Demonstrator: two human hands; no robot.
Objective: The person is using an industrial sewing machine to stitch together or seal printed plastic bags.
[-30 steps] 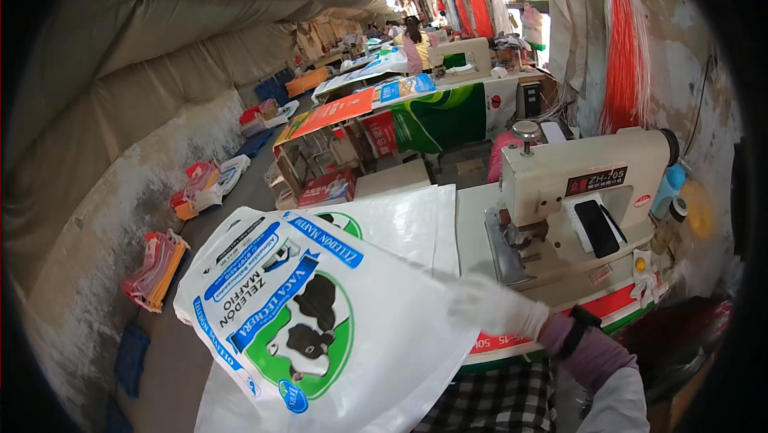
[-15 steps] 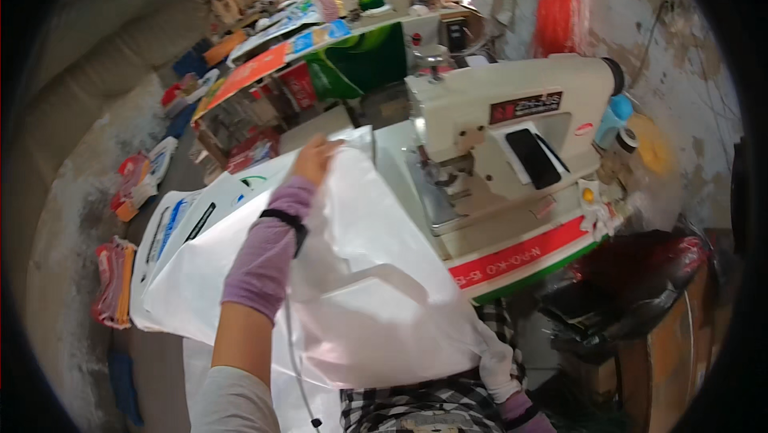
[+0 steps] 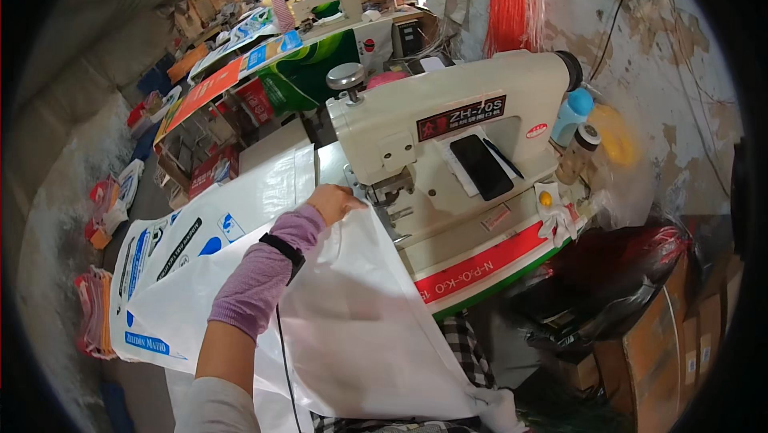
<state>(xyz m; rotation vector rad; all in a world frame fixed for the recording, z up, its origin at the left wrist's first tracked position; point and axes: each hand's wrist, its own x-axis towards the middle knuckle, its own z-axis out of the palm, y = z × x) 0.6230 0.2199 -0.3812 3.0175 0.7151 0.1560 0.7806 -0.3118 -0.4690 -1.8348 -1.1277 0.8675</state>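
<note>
Left hand [image 3: 334, 202], bare, purple sleeve on forearm: fingers clamped on upper edge of large, blank-faced, white plastic sack [image 3: 360, 305], just beside needle end of cream metal sewing machine [image 3: 376, 129]. Sack spreads between hands, along near side of machine, down over black-and-white checked cloth [image 3: 468, 349]. Right hand [image 3: 498, 410], white-gloved, at sack's lower right corner; cannot tell whether fingers grip. White plastic sacking with blue and black print [image 3: 180, 245] left of blank face. Black phone [image 3: 482, 167] rests on machine.
</note>
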